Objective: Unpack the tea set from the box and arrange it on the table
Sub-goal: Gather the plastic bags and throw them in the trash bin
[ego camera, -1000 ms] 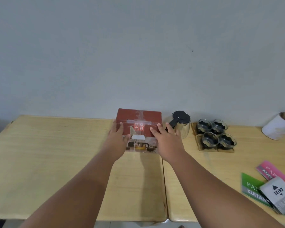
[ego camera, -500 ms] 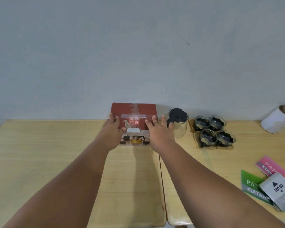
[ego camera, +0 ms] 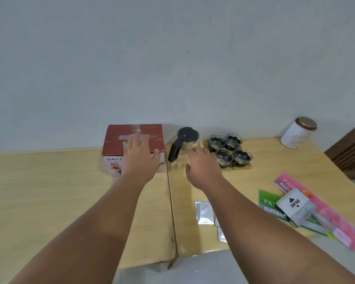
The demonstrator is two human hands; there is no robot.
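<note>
While left hand point(ego camera: 140, 158) spreads over box point(ego camera: 119, 138) | teapot point(ego camera: 186, 140) just beside | cups point(ego camera: 224, 157) rightward

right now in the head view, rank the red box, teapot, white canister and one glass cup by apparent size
1. red box, largest
2. teapot and white canister look about alike, so no ranking
3. glass cup, smallest

Glossy cardboard box point(ego camera: 119, 138), clear glass teapot point(ego camera: 188, 145), pale matt wooden table point(ego camera: 49, 191).

On my counter point(ego camera: 49, 191) a copper-lidded white canister point(ego camera: 295, 134) is standing by the wall point(ego camera: 172, 68), while a pink booklet point(ego camera: 326, 218), a green booklet point(ego camera: 267, 198), a JOYKO box point(ego camera: 295, 206) and silver sachets point(ego camera: 203, 212) are lying nearer me.
</note>
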